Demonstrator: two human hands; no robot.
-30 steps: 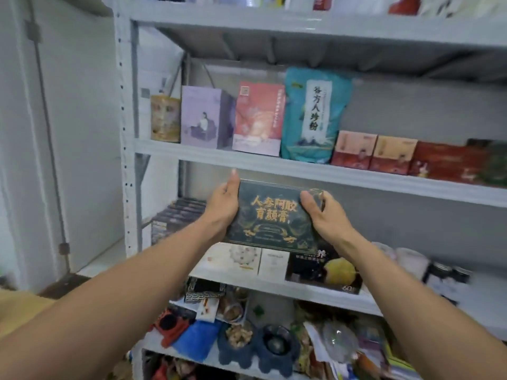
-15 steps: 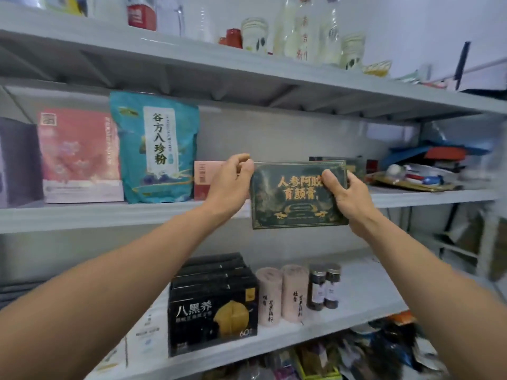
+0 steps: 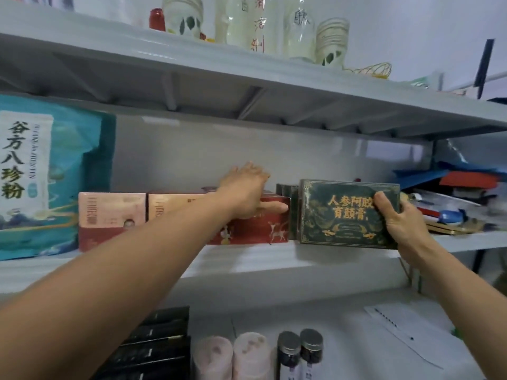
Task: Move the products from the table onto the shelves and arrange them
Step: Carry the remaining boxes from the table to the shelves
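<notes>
Right hand (image 3: 397, 223) grips green box (image 3: 340, 212) upright.

Soft even indoor light, mild motion blur, wide-angle bending at edges
</notes>
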